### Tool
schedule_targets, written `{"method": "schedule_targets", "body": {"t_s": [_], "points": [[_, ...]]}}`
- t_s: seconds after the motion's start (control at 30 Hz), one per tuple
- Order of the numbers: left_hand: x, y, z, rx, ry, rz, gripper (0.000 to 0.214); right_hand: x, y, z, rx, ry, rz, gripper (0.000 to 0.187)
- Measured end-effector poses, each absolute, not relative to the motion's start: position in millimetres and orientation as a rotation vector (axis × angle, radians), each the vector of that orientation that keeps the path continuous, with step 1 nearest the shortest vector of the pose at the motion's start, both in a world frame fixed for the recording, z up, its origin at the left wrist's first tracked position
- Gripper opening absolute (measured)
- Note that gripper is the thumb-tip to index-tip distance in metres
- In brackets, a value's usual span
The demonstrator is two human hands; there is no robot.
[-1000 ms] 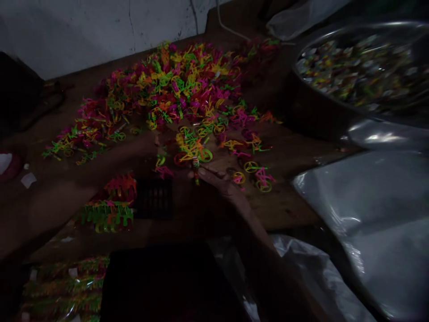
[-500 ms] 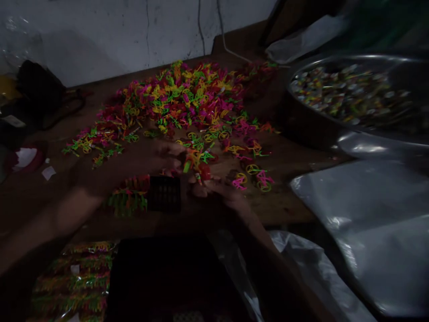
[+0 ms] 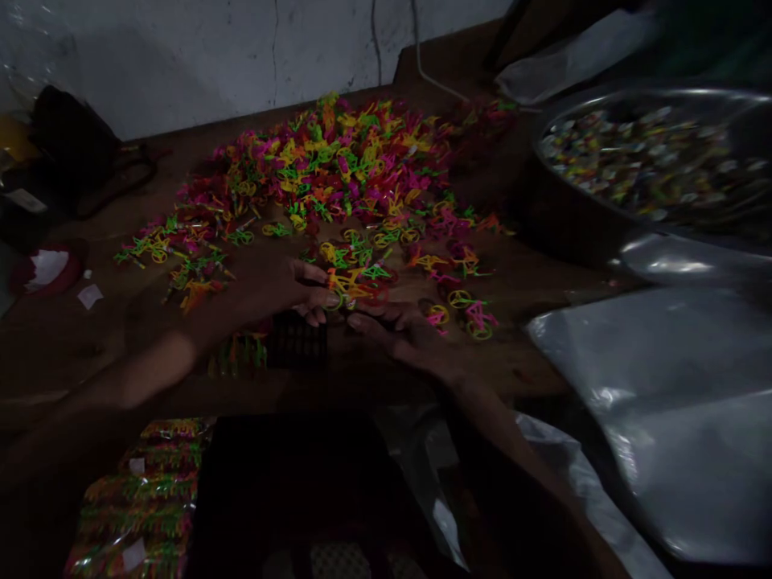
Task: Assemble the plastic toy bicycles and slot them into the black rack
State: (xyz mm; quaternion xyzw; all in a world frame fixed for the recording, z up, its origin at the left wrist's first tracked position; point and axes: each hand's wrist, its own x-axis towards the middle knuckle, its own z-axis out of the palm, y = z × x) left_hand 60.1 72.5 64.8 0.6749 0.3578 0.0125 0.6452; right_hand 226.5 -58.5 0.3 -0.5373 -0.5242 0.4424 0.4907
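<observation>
A big heap of small neon plastic toy bicycles (image 3: 343,169), pink, green, yellow and orange, covers the brown table (image 3: 531,362). My left hand (image 3: 283,293) and my right hand (image 3: 401,330) meet at the heap's near edge. Between their fingertips they pinch a small bunch of toy bicycles (image 3: 353,288), yellow, green and red. Just below the hands lies a dark ribbed block (image 3: 298,342), with a row of stacked toy bicycles (image 3: 238,354) beside it. The scene is dim and the fingers are partly in shadow.
A wide metal bowl (image 3: 603,217) of small wrapped pieces stands at the right. Clear plastic sheeting (image 3: 663,402) spreads over the right front. Packed bags of toys (image 3: 145,498) lie at the lower left. A dark bag (image 3: 72,145) and a red lid (image 3: 45,273) are at the left.
My left hand came in from the left to meet the right hand. Both now hold the bunch of toys that the right hand held alone. The camera tilted slightly.
</observation>
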Motion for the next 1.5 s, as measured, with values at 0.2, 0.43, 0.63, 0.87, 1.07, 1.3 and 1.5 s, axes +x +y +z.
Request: {"method": "schedule_targets", "body": {"t_s": [0.2, 0.43, 0.63, 0.87, 1.07, 1.3, 1.5], "points": [[70, 73, 63, 1.670, 0.815, 0.052, 0.008, 230, -61, 20, -1.335, -1.314, 1.067, 0.035], [72, 79, 61, 1.895, 0.702, -0.040, 0.006, 241, -61, 27, -1.404, -1.314, 1.088, 0.039], [73, 79, 65, 2.219, 0.698, -0.064, 0.011, 240, -61, 24, -1.381, -1.319, 1.150, 0.044], [75, 70, 62, 2.003, 0.745, -0.095, 0.024, 233, -57, 23, -1.299, -1.250, 1.208, 0.043], [74, 65, 62, 2.192, 0.832, -0.066, 0.019, 234, -60, 21, -1.379, -1.357, 1.094, 0.041], [68, 78, 59, 2.005, 0.705, -0.162, 0.018, 237, -62, 26, -1.313, -1.310, 1.225, 0.042], [71, 80, 58, 1.892, 0.670, -0.076, 0.015, 237, -60, 23, -1.282, -1.255, 1.254, 0.048]]}}
